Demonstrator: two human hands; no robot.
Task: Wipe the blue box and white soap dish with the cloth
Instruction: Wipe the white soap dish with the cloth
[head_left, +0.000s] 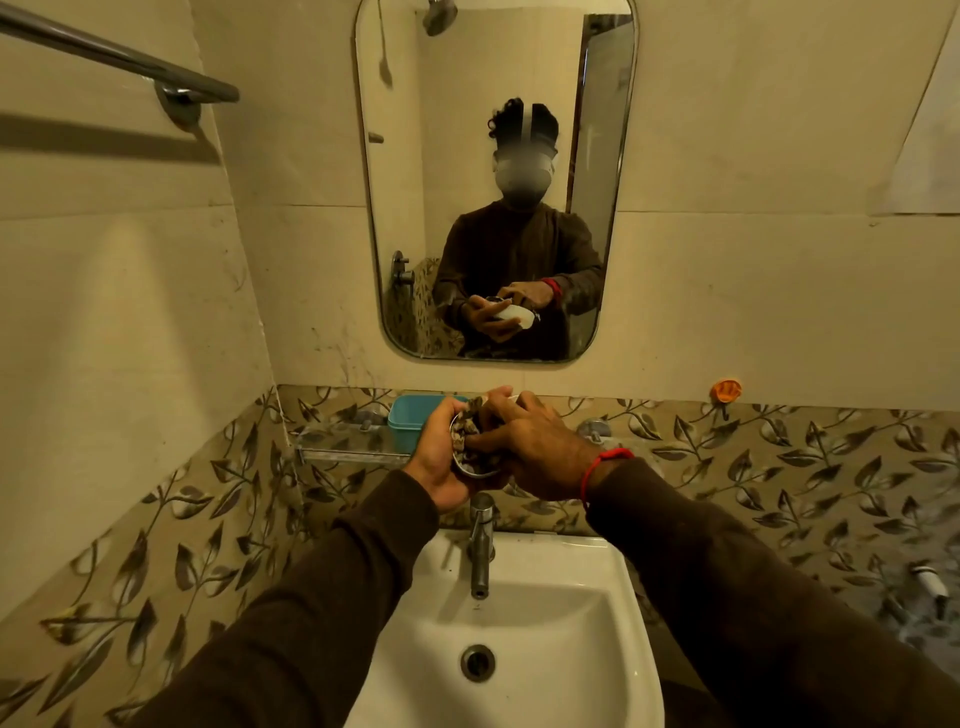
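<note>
We are cupping the white soap dish (470, 470) in our left hand (435, 457) while our right hand (530, 447) is pressing the cloth (466, 428) inside — a slippery grip risks dropping it. The blue box (413, 421) is sitting just left of our left hand.

Left hand (436, 462) grips soap dish (470, 470); right hand (530, 447) presses cloth (466, 428) inside

At frame centre, the 2 hands, left (434, 460) and right (530, 447), hold the soap dish (470, 470) and cloth (465, 428) above the tap (480, 540) and sink (545, 623). The box (413, 418) sits on the shelf (348, 441) just left; the mirror (496, 176) hangs above.
</note>
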